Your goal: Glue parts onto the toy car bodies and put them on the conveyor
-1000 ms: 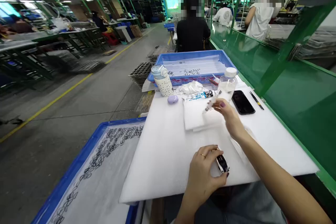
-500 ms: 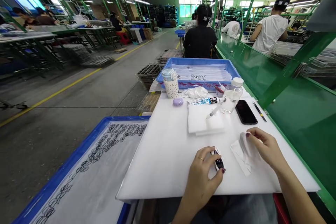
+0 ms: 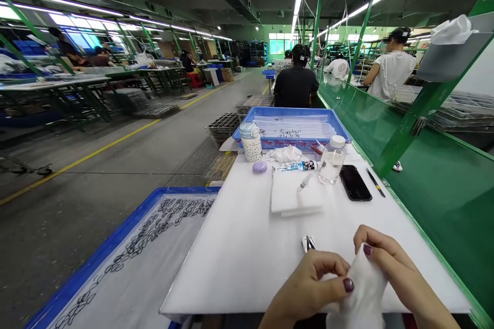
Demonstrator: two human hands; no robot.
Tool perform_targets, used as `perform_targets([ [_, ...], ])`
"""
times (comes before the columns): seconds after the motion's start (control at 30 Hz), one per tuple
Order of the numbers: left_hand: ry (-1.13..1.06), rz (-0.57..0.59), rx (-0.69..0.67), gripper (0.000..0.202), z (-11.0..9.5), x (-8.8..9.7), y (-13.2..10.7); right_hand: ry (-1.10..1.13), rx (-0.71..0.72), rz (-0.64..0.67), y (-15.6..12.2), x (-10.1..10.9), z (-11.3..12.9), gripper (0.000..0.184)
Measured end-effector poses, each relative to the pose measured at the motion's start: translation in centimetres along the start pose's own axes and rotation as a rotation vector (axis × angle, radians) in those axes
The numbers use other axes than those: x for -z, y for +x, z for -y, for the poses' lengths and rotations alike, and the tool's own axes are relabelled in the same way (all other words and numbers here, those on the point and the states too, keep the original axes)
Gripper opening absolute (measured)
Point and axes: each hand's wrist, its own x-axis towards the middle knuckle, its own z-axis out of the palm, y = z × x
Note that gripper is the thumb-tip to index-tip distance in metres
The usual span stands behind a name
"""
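Observation:
Near the front edge of the white-covered table, my right hand (image 3: 389, 262) pinches the top of a thin white cloth (image 3: 365, 293) between thumb and fingers. The cloth hangs down past the table edge. My left hand (image 3: 314, 282) is closed at the cloth's left side, thumb and fingertips pressed together on it. Just beyond my left knuckles lies a small black and white object (image 3: 307, 243), partly hidden by the hand; its kind I cannot make out. Farther up, a small syringe (image 3: 304, 183) rests on a folded white pad (image 3: 295, 203).
Behind the pad are a glue tube (image 3: 295, 166), a clear bottle (image 3: 332, 162), a patterned cup (image 3: 250, 144) and a purple case (image 3: 260, 167). A phone (image 3: 355, 183) and tweezers (image 3: 375, 183) lie right. Blue trays (image 3: 154, 198) hold black rings. A person (image 3: 296, 82) sits ahead.
My left hand has let go of the small black and white object and moved right to the cloth. My right hand has lifted the cloth off the table and drawn it nearer.

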Motion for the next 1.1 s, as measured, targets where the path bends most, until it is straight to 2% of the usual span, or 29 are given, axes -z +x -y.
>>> perform_targets([
  [0.1,-0.172,-0.053,0.046,0.046,0.1,0.0,-0.3,-0.007,-0.007,0.009,-0.3,0.0,-1.0,0.048],
  [0.23,-0.113,-0.084,0.042,0.045,-0.4,-0.1,-0.7,0.14,-0.046,0.095,-0.4,-0.8,-2.8,0.056],
  [0.37,-0.096,-0.138,0.03,0.045,-1.1,-0.4,-1.1,0.131,-0.079,0.09,-0.8,-1.6,-3.8,0.052],
  [0.5,-0.065,-0.157,0.077,0.041,-1.3,-0.3,-1.5,0.135,0.023,0.168,-0.5,-2.3,-3.4,0.039],
  [0.57,-0.002,-0.18,0.058,0.039,-1.2,0.0,-1.7,0.236,0.044,0.091,0.3,-2.2,-2.5,0.036],
  [0.6,0.04,-0.218,0.039,0.039,-1.1,0.2,-1.7,0.301,0.044,-0.037,0.8,-1.8,-1.7,0.035],
  [0.67,0.128,-0.344,0.002,0.039,-0.8,0.8,-2.0,0.401,0.071,-0.359,2.2,-0.5,0.2,0.035],
  [0.7,0.173,-0.415,-0.004,0.038,-0.6,1.1,-2.2,0.407,0.105,-0.48,3.1,0.5,1.2,0.035],
  [0.73,0.209,-0.468,0.0,0.036,-0.5,1.5,-2.6,0.358,0.152,-0.542,4.0,1.7,2.2,0.037],
  [0.8,0.249,-0.512,0.011,0.034,-0.2,2.4,-3.4,0.112,0.22,-0.54,6.3,4.5,3.6,0.043],
  [0.87,0.262,-0.535,0.011,0.035,0.1,3.3,-4.3,-0.168,0.213,-0.543,9.2,7.5,3.9,0.04],
  [1.0,0.273,-0.629,0.008,0.036,0.9,4.5,-5.6,-0.422,0.074,-0.487,15.5,12.7,2.0,0.031],
  [1.1,0.316,-0.647,0.008,0.037,1.4,4.8,-5.8,-0.579,0.015,-0.423,19.1,14.7,0.6,0.028],
])
